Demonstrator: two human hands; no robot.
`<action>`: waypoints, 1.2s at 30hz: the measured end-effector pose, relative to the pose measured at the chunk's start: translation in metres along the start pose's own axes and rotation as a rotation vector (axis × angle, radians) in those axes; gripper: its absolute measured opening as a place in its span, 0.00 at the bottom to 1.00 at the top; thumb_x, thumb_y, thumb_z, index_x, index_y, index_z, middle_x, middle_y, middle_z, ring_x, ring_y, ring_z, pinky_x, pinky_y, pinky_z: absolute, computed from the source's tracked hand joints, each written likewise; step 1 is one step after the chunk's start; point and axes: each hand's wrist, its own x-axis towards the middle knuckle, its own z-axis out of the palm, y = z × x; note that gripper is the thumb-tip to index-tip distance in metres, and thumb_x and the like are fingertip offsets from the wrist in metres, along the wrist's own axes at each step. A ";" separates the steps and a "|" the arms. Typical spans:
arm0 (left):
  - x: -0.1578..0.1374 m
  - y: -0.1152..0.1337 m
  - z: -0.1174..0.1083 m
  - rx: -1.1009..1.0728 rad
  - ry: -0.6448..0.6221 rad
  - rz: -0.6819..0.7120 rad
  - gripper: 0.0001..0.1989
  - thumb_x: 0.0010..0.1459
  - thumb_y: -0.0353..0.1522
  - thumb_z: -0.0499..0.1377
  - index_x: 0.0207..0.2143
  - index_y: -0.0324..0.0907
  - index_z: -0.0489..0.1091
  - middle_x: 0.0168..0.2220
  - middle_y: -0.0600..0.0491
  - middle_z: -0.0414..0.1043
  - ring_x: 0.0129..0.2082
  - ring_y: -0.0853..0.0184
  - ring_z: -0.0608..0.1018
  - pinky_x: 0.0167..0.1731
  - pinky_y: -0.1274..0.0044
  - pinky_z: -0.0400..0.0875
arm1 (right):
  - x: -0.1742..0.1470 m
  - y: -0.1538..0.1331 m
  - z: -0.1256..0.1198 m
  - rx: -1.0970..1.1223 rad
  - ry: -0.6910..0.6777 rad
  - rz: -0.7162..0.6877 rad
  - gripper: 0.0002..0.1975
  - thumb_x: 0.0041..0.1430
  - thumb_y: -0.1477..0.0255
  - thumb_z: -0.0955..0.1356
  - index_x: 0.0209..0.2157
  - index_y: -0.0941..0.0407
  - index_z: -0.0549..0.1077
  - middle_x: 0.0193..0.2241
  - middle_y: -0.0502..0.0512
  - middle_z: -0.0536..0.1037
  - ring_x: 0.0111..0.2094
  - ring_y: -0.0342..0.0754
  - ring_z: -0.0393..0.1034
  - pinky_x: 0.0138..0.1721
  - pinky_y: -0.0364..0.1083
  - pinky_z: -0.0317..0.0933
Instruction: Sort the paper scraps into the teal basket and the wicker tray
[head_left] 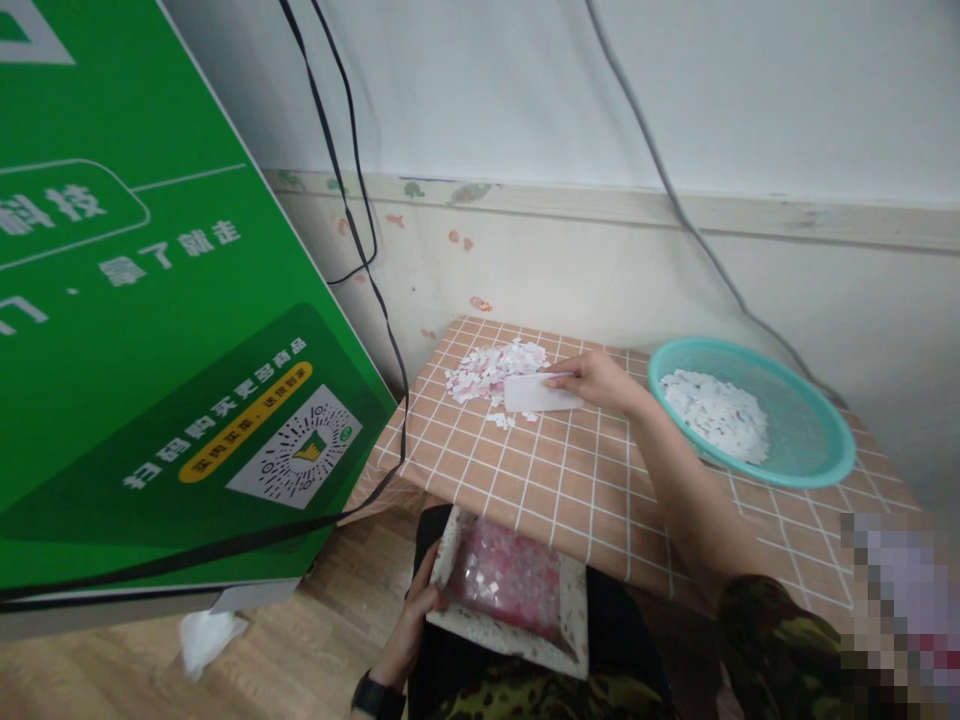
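Observation:
My right hand (600,380) pinches a flat white card (541,393) over the table, its far edge touching a pile of small white and pink paper-like pieces (491,370). A few loose pieces lie in front of the card. Below the table edge, my left hand (422,595) grips the left side of a shallow frame-like tray (517,645) with a pale, stained rim. The tray rests on my lap and has a pink, wet-looking inside with a few white pieces on it. My left fingers are partly hidden under the tray.
A turquoise plastic basket (814,475) with many white pieces stands at the right of the checked tablecloth (577,470). A large green cabinet (187,330) closes off the left, with a black strap (403,400) hanging across. A grey cable (660,170) runs down the wall.

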 end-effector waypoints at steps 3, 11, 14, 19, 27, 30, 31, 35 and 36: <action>0.001 -0.002 0.000 -0.010 0.017 0.016 0.38 0.38 0.29 0.53 0.57 0.44 0.60 0.53 0.51 0.68 0.51 0.49 0.67 0.47 0.63 0.60 | -0.001 0.003 -0.003 -0.047 0.038 0.009 0.13 0.57 0.67 0.63 0.39 0.54 0.78 0.32 0.52 0.79 0.29 0.44 0.69 0.30 0.43 0.59; 0.001 -0.002 -0.002 0.016 0.041 0.009 0.37 0.38 0.29 0.54 0.57 0.44 0.61 0.53 0.51 0.68 0.51 0.48 0.67 0.47 0.62 0.60 | -0.009 0.008 -0.019 -0.067 0.067 0.060 0.14 0.57 0.65 0.64 0.40 0.55 0.78 0.31 0.52 0.79 0.29 0.45 0.70 0.28 0.43 0.60; 0.001 -0.003 -0.002 0.005 0.008 0.018 0.38 0.38 0.29 0.54 0.57 0.44 0.60 0.53 0.51 0.68 0.51 0.48 0.67 0.47 0.62 0.60 | -0.013 0.017 -0.020 -0.068 0.080 0.099 0.15 0.56 0.65 0.64 0.40 0.55 0.77 0.31 0.52 0.79 0.28 0.46 0.70 0.28 0.43 0.60; 0.003 0.000 0.000 -0.005 -0.038 0.016 0.40 0.37 0.28 0.53 0.58 0.44 0.59 0.52 0.51 0.68 0.51 0.50 0.67 0.48 0.63 0.59 | -0.028 0.028 -0.007 -0.053 0.066 0.154 0.15 0.53 0.65 0.67 0.42 0.53 0.77 0.33 0.52 0.79 0.29 0.47 0.72 0.29 0.44 0.62; 0.004 -0.007 -0.008 -0.015 -0.026 0.012 0.41 0.37 0.26 0.52 0.59 0.46 0.57 0.54 0.53 0.67 0.49 0.51 0.69 0.47 0.64 0.60 | -0.075 0.015 0.018 -0.138 0.299 0.252 0.18 0.57 0.62 0.63 0.43 0.54 0.76 0.31 0.56 0.80 0.26 0.49 0.72 0.27 0.46 0.62; 0.007 -0.011 -0.011 -0.003 -0.050 0.009 0.42 0.37 0.25 0.52 0.60 0.44 0.55 0.54 0.52 0.67 0.50 0.51 0.68 0.47 0.65 0.59 | -0.078 0.010 0.027 -0.124 0.281 0.215 0.18 0.58 0.61 0.62 0.43 0.54 0.76 0.36 0.57 0.79 0.29 0.50 0.73 0.29 0.46 0.63; 0.007 -0.011 -0.011 -0.002 -0.060 0.009 0.42 0.37 0.25 0.51 0.60 0.43 0.54 0.54 0.52 0.67 0.51 0.51 0.67 0.47 0.65 0.59 | -0.077 0.009 0.028 -0.131 0.283 0.208 0.17 0.58 0.62 0.62 0.43 0.54 0.76 0.37 0.57 0.79 0.30 0.51 0.74 0.30 0.47 0.63; 0.005 -0.008 -0.011 -0.022 -0.080 0.021 0.42 0.37 0.26 0.51 0.61 0.44 0.53 0.54 0.52 0.67 0.53 0.51 0.65 0.48 0.65 0.58 | -0.073 0.009 0.031 -0.182 0.318 0.223 0.17 0.59 0.63 0.62 0.43 0.54 0.76 0.34 0.57 0.80 0.29 0.51 0.74 0.30 0.47 0.63; 0.004 -0.007 -0.010 -0.027 -0.085 0.024 0.42 0.37 0.26 0.51 0.61 0.44 0.53 0.54 0.52 0.67 0.54 0.51 0.65 0.49 0.65 0.58 | -0.072 0.009 0.031 -0.194 0.324 0.229 0.17 0.59 0.62 0.62 0.43 0.54 0.76 0.34 0.57 0.80 0.29 0.51 0.74 0.29 0.47 0.63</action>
